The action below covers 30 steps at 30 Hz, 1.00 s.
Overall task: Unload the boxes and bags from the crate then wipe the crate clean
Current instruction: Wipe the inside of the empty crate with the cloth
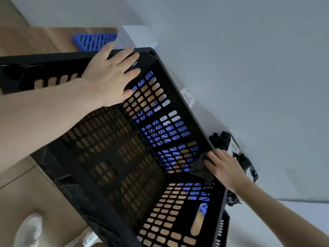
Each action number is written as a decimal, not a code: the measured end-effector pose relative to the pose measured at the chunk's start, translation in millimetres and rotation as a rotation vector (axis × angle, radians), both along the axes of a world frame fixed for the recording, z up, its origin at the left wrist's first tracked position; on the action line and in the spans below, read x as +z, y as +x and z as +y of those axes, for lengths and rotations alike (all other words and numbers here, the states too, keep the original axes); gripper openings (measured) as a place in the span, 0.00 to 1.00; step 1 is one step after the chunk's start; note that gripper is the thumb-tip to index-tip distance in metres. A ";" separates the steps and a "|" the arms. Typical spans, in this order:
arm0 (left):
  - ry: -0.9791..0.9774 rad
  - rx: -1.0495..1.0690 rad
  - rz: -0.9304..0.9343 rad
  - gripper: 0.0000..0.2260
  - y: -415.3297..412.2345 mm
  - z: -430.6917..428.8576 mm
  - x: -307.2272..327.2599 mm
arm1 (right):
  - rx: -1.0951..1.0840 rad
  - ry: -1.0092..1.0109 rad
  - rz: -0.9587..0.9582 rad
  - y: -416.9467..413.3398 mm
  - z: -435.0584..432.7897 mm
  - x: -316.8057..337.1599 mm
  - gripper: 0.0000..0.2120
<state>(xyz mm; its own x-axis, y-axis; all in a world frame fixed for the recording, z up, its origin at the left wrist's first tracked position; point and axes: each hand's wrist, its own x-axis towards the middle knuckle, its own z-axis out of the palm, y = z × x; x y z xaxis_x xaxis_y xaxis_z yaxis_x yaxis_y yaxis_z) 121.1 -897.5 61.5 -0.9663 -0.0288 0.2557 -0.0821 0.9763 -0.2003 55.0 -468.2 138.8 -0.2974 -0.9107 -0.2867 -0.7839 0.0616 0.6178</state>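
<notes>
A black slotted crate (110, 157) fills the middle of the view, tilted, with nothing inside it. My left hand (110, 77) lies spread on the crate's far corner, palm over the rim and fingers straight. My right hand (222, 166) holds a dark grey cloth (200, 169) against the crate's right wall just under the rim. Only part of the cloth shows from under my fingers.
A blue slotted crate (92, 41) and a white box (135, 37) sit beyond the black crate on the wooden table (44, 40). Black bags (222, 139) and a small labelled box (187, 96) lie along the crate's right side. A clear plastic bag (29, 230) is at lower left.
</notes>
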 end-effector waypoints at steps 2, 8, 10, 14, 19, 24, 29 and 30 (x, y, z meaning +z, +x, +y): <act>0.006 0.013 0.008 0.31 -0.2 0.8 -1.1 | 0.051 -0.070 0.001 -11.1 -26.8 -7.0 0.04; 0.091 0.021 0.070 0.31 -3.5 4.2 -5.3 | 0.152 -0.286 0.084 -51.0 -155.5 -30.4 0.06; 0.099 0.023 0.074 0.30 -3.5 4.4 -7.1 | 0.150 -0.317 0.116 -62.2 -196.4 -36.0 0.06; 0.128 0.000 0.066 0.30 -2.6 4.5 -4.0 | 0.054 -0.415 0.169 -63.5 -237.8 -39.5 0.06; 0.135 0.015 0.077 0.30 -3.6 5.1 -1.6 | 0.042 -0.354 0.166 -41.6 -175.0 -33.3 0.07; 0.118 0.046 0.076 0.30 -6.6 5.4 -2.7 | 0.003 -0.212 0.104 -10.1 -81.4 -23.0 0.09; 0.125 0.054 0.079 0.30 -8.4 4.6 -4.8 | -0.158 -0.087 -0.022 15.4 -41.4 -14.3 0.09; 0.134 0.057 0.085 0.29 -9.0 5.1 -4.7 | -0.196 -0.107 -0.055 17.9 -40.4 -15.0 0.11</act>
<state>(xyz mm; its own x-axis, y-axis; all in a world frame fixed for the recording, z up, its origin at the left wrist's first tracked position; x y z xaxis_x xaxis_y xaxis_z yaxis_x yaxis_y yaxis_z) 112.1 -892.4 56.8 -0.9370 -0.1227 0.3270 -0.1497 0.9870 -0.0584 72.9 -508.5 123.9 -0.4579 -0.8634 -0.2118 -0.7830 0.2789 0.5561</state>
